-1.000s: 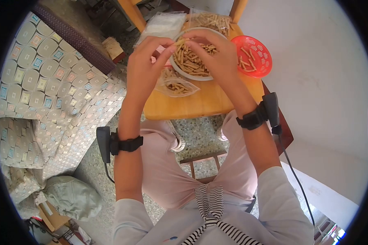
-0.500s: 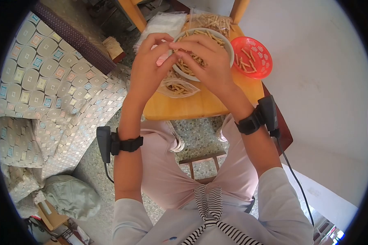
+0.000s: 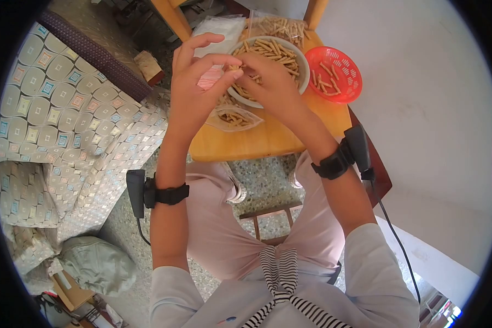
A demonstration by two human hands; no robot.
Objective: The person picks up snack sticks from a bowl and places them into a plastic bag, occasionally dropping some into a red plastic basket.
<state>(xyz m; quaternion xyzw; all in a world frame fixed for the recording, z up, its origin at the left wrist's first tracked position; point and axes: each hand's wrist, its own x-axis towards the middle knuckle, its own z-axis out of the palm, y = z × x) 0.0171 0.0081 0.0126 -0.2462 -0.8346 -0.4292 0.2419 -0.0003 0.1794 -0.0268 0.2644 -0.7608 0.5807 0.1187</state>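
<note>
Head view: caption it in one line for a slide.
Left hand and right hand pinch a stick over the bowl, beside a red basket.

Bowl (image 3: 299,57) on table (image 3: 268,139), basket (image 3: 338,74) right of it, bag (image 3: 234,118) before it

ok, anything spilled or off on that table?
Nothing stands out. The sticks sit in the white bowl, the red basket and the small bag; none lie loose on the table that I can see. The left hand and right hand pinch one stick above the bowl.
</note>
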